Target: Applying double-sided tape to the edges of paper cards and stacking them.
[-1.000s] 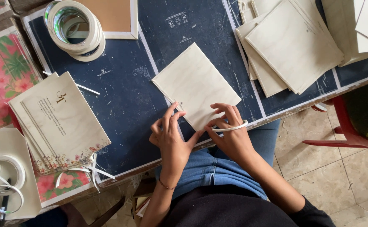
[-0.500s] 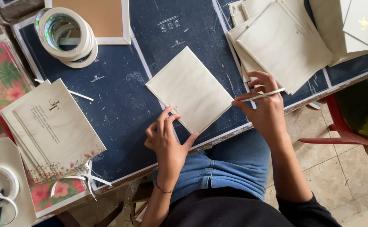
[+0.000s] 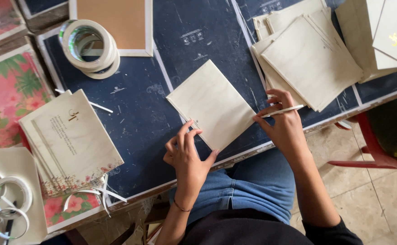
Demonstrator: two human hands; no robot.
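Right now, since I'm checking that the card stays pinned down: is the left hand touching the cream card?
Touching. The head view shows the left hand with fingertips pressed on the near edge of the cream card.

A small card-making workshop.
Stacks of cream cards (image 3: 314,59), tape rolls (image 3: 91,47) and floral printed sheets (image 3: 8,97) crowd the dark worktable (image 3: 139,113).

The print on the floral-edged cards (image 3: 69,140) is too small to tell; the tape rolls (image 3: 1,204) are cut off.
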